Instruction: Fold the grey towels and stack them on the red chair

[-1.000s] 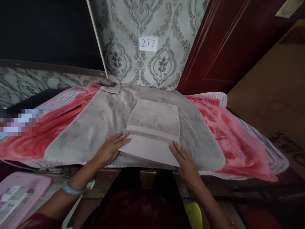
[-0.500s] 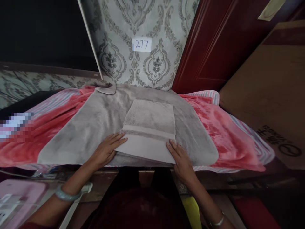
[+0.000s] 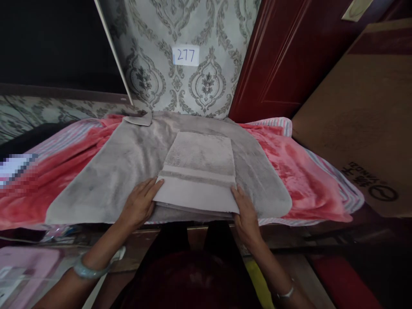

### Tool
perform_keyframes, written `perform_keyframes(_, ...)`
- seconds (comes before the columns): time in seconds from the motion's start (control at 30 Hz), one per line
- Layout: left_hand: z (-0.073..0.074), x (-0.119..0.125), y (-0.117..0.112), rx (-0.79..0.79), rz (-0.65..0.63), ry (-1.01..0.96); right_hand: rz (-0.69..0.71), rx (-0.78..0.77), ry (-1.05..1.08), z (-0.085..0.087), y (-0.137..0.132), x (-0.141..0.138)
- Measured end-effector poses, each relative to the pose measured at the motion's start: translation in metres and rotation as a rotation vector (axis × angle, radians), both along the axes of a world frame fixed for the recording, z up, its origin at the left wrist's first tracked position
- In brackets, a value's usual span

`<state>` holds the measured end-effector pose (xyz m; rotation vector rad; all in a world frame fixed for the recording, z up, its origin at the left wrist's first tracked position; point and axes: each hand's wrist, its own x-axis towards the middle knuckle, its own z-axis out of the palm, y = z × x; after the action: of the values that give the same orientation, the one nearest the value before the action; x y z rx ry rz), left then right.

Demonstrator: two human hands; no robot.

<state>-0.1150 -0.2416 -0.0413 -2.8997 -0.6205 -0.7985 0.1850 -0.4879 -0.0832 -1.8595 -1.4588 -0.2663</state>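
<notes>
A grey towel [image 3: 201, 154], folded into a near-square with a smooth pale band along its front, lies on a larger grey fleece blanket [image 3: 119, 167]. My left hand [image 3: 140, 201] holds the towel's front left corner, fingers together on the edge and thumb hidden. At the front right corner, my right hand [image 3: 245, 214] grips the opposite edge, its fingers along the side. The towel's front edge is slightly raised between both hands, with layers showing beneath it.
Red plush bedding [image 3: 289, 176] with a striped underside spreads out on both sides under the grey blanket. A large cardboard box [image 3: 363, 107] stands at the right, beside a dark red door [image 3: 273, 56]. A dark screen [image 3: 61, 47] is at the upper left. A numbered paper [image 3: 186, 55] is on the wall.
My fingers have moved from lying on the towel's front band to its side edges. The front edge has lifted a little. The whole view has shifted slightly.
</notes>
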Motion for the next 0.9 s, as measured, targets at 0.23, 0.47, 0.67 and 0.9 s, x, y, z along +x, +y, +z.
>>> perform_keyframes(0.23, -0.008, 0.000, 0.000, -0.031, 0.057, 0.139, -0.007, -0.071, -0.157, -0.002, -0.002, 0.003)
perform_keyframes(0.47, 0.004, -0.004, -0.001, -0.109, 0.029, 0.160, 0.011, -0.073, -0.133, -0.001, -0.004, 0.005)
perform_keyframes(0.67, 0.016, -0.005, -0.005, -0.072, 0.039, 0.158, 0.045, -0.074, -0.127, 0.004, -0.006, 0.011)
perform_keyframes(0.9, 0.004, -0.009, -0.008, -0.023, 0.016, 0.084, 0.040, -0.054, -0.170, 0.003, -0.008, 0.010)
